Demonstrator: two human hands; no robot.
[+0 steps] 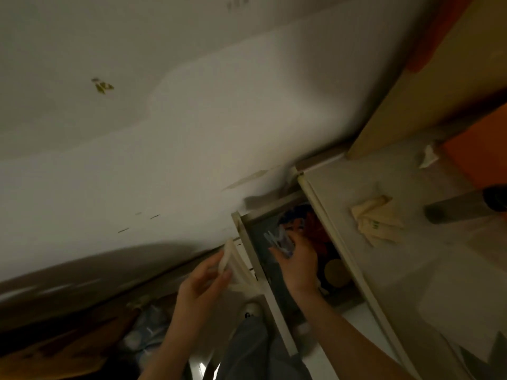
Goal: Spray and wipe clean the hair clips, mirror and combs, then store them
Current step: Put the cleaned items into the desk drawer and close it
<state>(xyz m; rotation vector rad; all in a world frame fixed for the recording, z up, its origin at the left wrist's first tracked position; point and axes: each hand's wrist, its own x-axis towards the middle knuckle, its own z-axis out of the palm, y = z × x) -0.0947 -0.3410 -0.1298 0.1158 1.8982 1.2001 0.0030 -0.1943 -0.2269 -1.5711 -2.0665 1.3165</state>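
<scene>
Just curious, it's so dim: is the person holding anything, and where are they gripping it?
The left hand pinches a pale cloth at its lower end. The right hand holds bluish hair clips over the open drawer; the exact hold is blurred.

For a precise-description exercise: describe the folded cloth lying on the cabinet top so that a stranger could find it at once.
Start at the pale cabinet top on the right, beside the open drawer. The cloth lies near its drawer-side edge, left of a dark cylinder. It is cream and folded, unlike the small white scrap farther back.

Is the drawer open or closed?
Open. The drawer is pulled out from under the desk top, and the right hand reaches into it holding blurry clips.
</scene>
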